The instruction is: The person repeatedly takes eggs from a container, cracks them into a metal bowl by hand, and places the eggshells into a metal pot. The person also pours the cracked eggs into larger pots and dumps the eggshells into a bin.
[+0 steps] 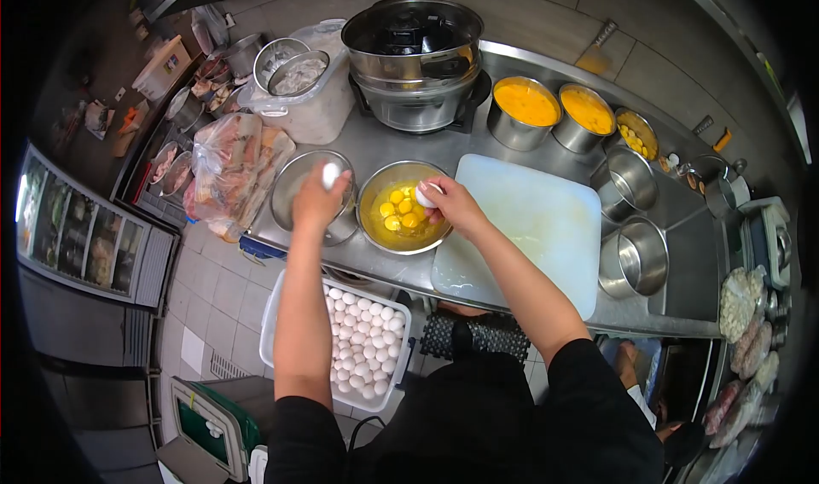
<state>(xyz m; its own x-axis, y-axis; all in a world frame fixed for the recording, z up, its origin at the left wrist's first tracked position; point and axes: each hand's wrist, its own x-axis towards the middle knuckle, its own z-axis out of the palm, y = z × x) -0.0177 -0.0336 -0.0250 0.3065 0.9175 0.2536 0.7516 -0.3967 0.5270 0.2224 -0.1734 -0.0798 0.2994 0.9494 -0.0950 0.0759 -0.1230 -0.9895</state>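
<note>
My left hand (319, 201), blurred by motion, is closed around a white egg (331, 173) above an empty-looking steel bowl (284, 201). Whether that egg is whole or just shell I cannot tell. In my right hand (456, 208) is another white egg (427, 196), over the right side of a steel mixing bowl (365, 201). Several raw yolks (392, 222) lie in clear egg white inside this mixing bowl. Below the counter edge, a white plastic tub (404, 347) holds many white eggs (363, 347).
A white cutting board (529, 220) lies wet on the steel counter. Pots of beaten egg (526, 100) stand behind it, with steel pots (633, 258) to the right. A large steamer pot (411, 92) and bagged meat (230, 168) are at the back left. Another person's hand (629, 360) shows lower right.
</note>
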